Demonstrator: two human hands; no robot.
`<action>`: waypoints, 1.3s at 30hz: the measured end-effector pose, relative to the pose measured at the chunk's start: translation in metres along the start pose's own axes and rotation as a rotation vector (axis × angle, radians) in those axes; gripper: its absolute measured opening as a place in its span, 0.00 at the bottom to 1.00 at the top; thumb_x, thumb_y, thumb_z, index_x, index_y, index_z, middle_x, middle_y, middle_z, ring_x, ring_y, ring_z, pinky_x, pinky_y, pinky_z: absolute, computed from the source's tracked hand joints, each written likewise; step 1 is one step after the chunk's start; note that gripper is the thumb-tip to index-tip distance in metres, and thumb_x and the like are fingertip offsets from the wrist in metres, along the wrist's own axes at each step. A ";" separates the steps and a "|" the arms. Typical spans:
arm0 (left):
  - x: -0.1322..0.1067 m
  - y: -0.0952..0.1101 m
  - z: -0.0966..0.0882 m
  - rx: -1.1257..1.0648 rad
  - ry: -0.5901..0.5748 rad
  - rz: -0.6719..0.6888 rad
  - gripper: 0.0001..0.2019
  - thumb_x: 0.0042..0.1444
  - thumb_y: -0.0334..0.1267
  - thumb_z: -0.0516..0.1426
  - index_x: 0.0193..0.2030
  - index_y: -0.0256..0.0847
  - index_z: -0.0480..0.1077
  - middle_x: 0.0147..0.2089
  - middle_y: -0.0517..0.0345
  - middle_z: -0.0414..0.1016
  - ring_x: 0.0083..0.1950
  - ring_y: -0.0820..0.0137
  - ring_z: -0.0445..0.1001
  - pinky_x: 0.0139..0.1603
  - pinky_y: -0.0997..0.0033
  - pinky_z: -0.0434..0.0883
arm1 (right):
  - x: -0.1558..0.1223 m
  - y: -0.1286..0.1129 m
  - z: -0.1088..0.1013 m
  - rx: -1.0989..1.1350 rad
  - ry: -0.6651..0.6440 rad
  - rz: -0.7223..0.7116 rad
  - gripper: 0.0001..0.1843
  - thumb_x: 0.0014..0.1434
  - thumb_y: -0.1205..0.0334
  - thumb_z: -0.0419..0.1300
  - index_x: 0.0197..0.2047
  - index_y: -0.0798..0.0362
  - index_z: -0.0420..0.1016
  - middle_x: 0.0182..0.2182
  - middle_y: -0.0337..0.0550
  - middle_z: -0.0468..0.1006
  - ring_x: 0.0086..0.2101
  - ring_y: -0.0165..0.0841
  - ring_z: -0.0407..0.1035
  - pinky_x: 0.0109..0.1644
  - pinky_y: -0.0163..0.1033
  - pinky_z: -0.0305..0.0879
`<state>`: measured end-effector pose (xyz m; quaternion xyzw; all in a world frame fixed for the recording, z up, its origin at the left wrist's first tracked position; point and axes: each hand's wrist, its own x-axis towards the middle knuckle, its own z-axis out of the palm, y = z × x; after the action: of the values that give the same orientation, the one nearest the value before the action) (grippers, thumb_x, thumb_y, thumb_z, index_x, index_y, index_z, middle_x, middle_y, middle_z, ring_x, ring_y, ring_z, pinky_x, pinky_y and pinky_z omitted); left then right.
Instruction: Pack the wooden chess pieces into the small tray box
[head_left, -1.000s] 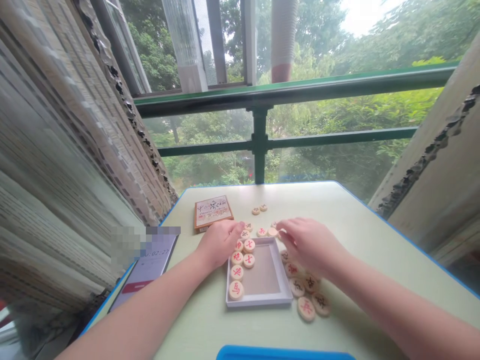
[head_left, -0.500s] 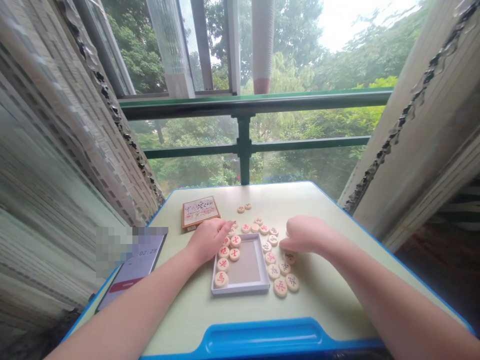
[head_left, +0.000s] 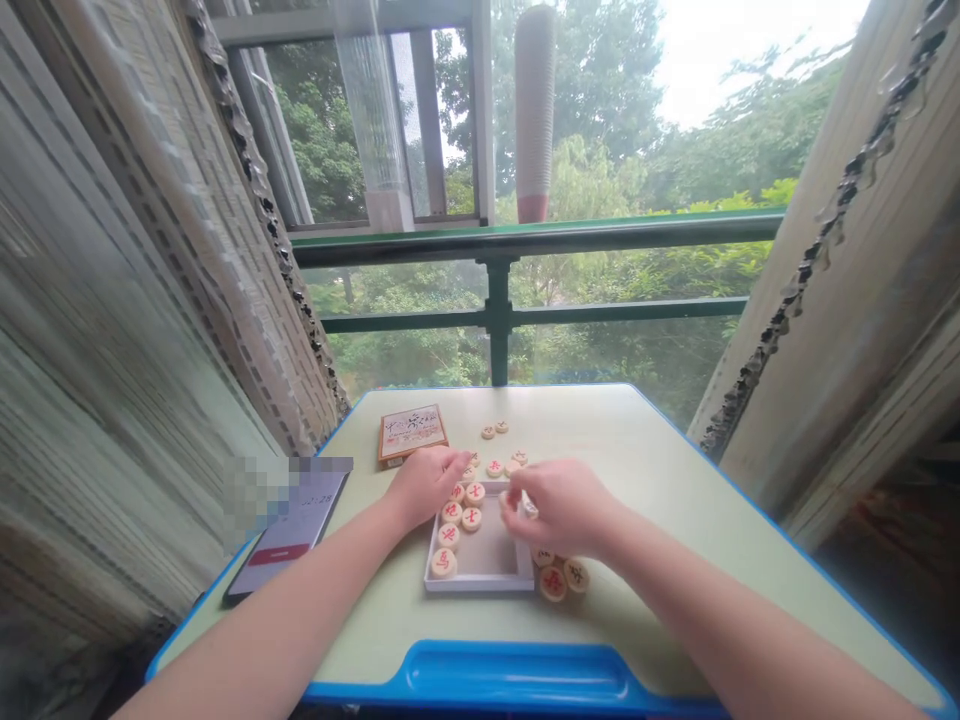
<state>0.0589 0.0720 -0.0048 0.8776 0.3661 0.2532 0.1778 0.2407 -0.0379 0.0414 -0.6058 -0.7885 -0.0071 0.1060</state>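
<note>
A shallow white box tray (head_left: 480,583) lies on the table, with several red-marked Chinese chess pieces (head_left: 444,563) along its left side. Over the tray's far left corner rests my left hand (head_left: 427,488), its fingers stretched toward loose pieces (head_left: 471,461) just beyond the rim. My right hand (head_left: 562,505) is above the tray's right edge, its fingers pinched on a pale chess piece (head_left: 506,502), partly hidden. Beneath and behind that hand, loose pieces (head_left: 553,583) lie beside the tray; my hand and wrist cover some of them.
A brown-edged Chinese chess box (head_left: 412,432) sits at the back left. On the left edge lies a phone (head_left: 289,535). Two pieces (head_left: 494,430) are farther back. The table has a blue front trough (head_left: 517,672); a green railing (head_left: 540,237) stands behind it.
My right hand has moved left from the loose pieces to over the tray, now with a piece in its fingers. My left hand stays by the tray's corner. The camera view has shifted slightly.
</note>
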 end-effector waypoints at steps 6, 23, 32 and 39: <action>-0.001 0.001 -0.001 0.024 -0.003 0.004 0.24 0.60 0.51 0.41 0.18 0.39 0.56 0.20 0.60 0.62 0.26 0.72 0.61 0.30 0.73 0.55 | -0.002 -0.009 0.013 0.006 -0.053 -0.178 0.12 0.46 0.52 0.58 0.28 0.52 0.74 0.22 0.41 0.74 0.28 0.34 0.65 0.29 0.35 0.53; -0.003 0.001 -0.004 0.123 -0.016 0.013 0.25 0.60 0.50 0.41 0.18 0.39 0.61 0.21 0.57 0.65 0.25 0.72 0.60 0.28 0.72 0.52 | 0.005 -0.005 0.023 0.051 -0.033 -0.198 0.08 0.50 0.61 0.57 0.22 0.52 0.71 0.21 0.41 0.70 0.29 0.33 0.61 0.32 0.36 0.56; -0.003 -0.001 -0.003 0.133 0.005 0.021 0.25 0.60 0.51 0.41 0.19 0.39 0.65 0.22 0.55 0.67 0.26 0.71 0.63 0.28 0.71 0.53 | 0.010 -0.015 0.034 0.169 0.111 -0.375 0.06 0.55 0.63 0.55 0.33 0.51 0.74 0.28 0.42 0.74 0.30 0.31 0.65 0.36 0.36 0.60; -0.004 0.002 -0.002 0.123 0.002 0.015 0.26 0.60 0.50 0.41 0.20 0.39 0.67 0.23 0.54 0.68 0.27 0.70 0.64 0.28 0.71 0.53 | 0.015 -0.019 0.040 0.131 0.149 -0.332 0.06 0.54 0.64 0.56 0.36 0.52 0.73 0.28 0.43 0.74 0.32 0.33 0.64 0.35 0.36 0.61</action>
<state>0.0564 0.0682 -0.0039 0.8893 0.3747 0.2325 0.1213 0.2121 -0.0229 0.0075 -0.4570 -0.8663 -0.0180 0.2008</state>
